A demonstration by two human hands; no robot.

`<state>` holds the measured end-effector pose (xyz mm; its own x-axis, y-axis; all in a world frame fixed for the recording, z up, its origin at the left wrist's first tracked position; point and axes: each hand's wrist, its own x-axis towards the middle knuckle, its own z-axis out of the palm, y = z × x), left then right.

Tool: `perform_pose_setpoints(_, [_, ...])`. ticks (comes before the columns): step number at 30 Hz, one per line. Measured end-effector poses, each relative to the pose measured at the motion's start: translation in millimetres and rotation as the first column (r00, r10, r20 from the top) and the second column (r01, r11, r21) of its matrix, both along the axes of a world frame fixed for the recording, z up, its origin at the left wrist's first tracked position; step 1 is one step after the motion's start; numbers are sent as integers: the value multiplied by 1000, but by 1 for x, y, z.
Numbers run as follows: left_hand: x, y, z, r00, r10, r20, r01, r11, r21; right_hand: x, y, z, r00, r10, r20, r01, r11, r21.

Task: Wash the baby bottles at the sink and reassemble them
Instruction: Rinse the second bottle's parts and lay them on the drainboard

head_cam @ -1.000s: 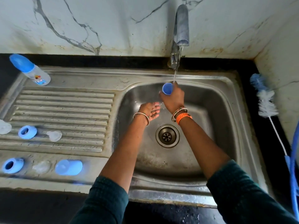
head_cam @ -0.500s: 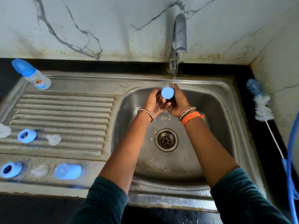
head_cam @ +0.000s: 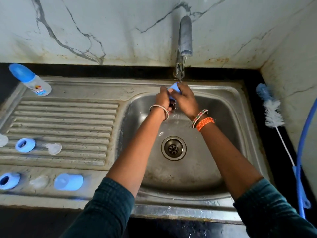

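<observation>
Water ran in a thin stream from the tap [head_cam: 185,38] at upper centre of the frame onto a small blue cap [head_cam: 174,88], which both hands gripped over the sink [head_cam: 236,134]. Left hand [head_cam: 163,98] curled round its near side; right hand [head_cam: 186,100] wrapped over the top, fingers closed on it.

Risks we noted, as judgement:
- Wet plastic and wet fingers: the cap could slip and drop toward the drain [head_cam: 173,148], centre frame.
- Splash off the cap could reach the parts at lower left: two blue rings [head_cam: 25,144] [head_cam: 9,180], clear teats [head_cam: 53,148] [head_cam: 39,182], and a second blue cap [head_cam: 68,182] lying on its side, which could roll.
- One assembled bottle [head_cam: 30,80] stood tilted at upper left, near the drainboard [head_cam: 68,117] edge.
- Bottle brush [head_cam: 272,110] lay on the worktop [head_cam: 274,152] at right, out of immediate reach.
</observation>
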<state>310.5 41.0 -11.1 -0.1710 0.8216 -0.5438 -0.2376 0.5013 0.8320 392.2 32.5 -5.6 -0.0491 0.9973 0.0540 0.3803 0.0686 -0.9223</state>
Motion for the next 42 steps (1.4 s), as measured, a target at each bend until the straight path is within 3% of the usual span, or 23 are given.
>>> perform_pose_setpoints(1, [-1, 3, 1, 999, -49, 10, 49, 999, -6, 2, -2, 1, 1000, -14, -24, 15, 1000, 24])
perform_pose_setpoints(3, [7, -1, 6, 947, -81, -310, 137, 977, 163, 2, 2, 7, 971, -212, -109, 215, 976, 18])
perform_pose_setpoints(5, [16, -13, 5, 775, 137, -617, 185, 884, 429, 0, 11, 16, 878, -443, -183, 413, 893, -178])
perform_pose_setpoints(8, [0, -22, -2, 411, 328, -851, 556, 649, 519, 3, 16, 21, 787, -475, -394, 136, 756, -640])
perform_pose_setpoints(10, [-16, -21, -9, 344, 309, -887, 697, 549, 462, 11, 14, 23, 836, -376, -400, -9, 718, -696])
perform_pose_setpoints(11, [-17, -22, -8, 385, 252, -888, 668, 587, 456, 12, 13, 24, 882, -308, -358, -18, 735, -678])
perform_pose_setpoints(12, [-13, -22, -5, 521, 170, -837, 546, 687, 479, 10, 12, 23, 916, -251, -312, 9, 793, -610])
perform_pose_setpoints(14, [1, -17, 11, 895, 24, -445, 137, 935, 326, 3, 10, 22, 962, -198, -188, 131, 939, -319])
perform_pose_setpoints(15, [7, -14, 16, 983, 1, -185, 24, 991, 134, 1, 8, 21, 979, -178, -101, 164, 977, -133])
perform_pose_setpoints(17, [4, -12, 19, 993, -49, 107, 63, 989, -132, 2, 6, 19, 994, -97, 42, 91, 987, 131])
perform_pose_setpoints(20, [-3, -12, 22, 972, -107, 211, 152, 966, -207, 11, 3, 20, 944, 35, 327, -118, 964, 237])
perform_pose_setpoints(22, [2, -13, 24, 997, -73, -23, 72, 997, -23, 11, 2, 19, 978, 7, 210, -27, 995, 93])
perform_pose_setpoints(23, [4, -13, 20, 932, 39, -361, 29, 983, 182, 9, 2, 23, 997, -71, -30, 68, 993, -94])
perform_pose_setpoints(24, [4, -15, 14, 738, 179, -651, 142, 901, 409, 7, 4, 26, 940, -184, -287, 81, 937, -339])
perform_pose_setpoints(26, [1, -24, 1, 452, 318, -833, 542, 644, 540, 6, 12, 28, 728, -392, -562, -67, 776, -628])
perform_pose_setpoints(28, [-7, -29, -13, 399, 275, -875, 694, 533, 484, 11, 20, 25, 667, -454, -591, -96, 734, -672])
perform_pose_setpoints(31, [-12, -42, -14, 560, 228, -796, 604, 546, 581, 18, 22, 26, 700, -362, -615, -206, 722, -660])
perform_pose_setpoints(33, [-6, -34, -5, 757, 261, -599, 300, 675, 674, 20, 21, 23, 684, -342, -644, -282, 691, -666])
perform_pose_setpoints(34, [-5, -27, 1, 824, 241, -513, 172, 756, 632, 21, 20, 21, 659, -362, -660, -303, 675, -673])
perform_pose_setpoints(36, [-5, -13, 12, 944, -34, -329, 185, 880, 438, 18, 24, 19, 674, -363, -643, -311, 650, -693])
perform_pose_setpoints(38, [-6, -7, 12, 949, -265, -169, 304, 909, 285, 13, 29, 22, 755, -314, -576, -284, 636, -718])
perform_pose_setpoints(40, [-9, -7, 4, 980, -189, -54, 197, 951, 238, 8, 35, 28, 772, -303, -559, -283, 624, -729])
perform_pose_setpoints(42, [-15, -1, -4, 996, 3, -89, 17, 975, 222, 0, 37, 33, 772, -295, -563, -268, 652, -709])
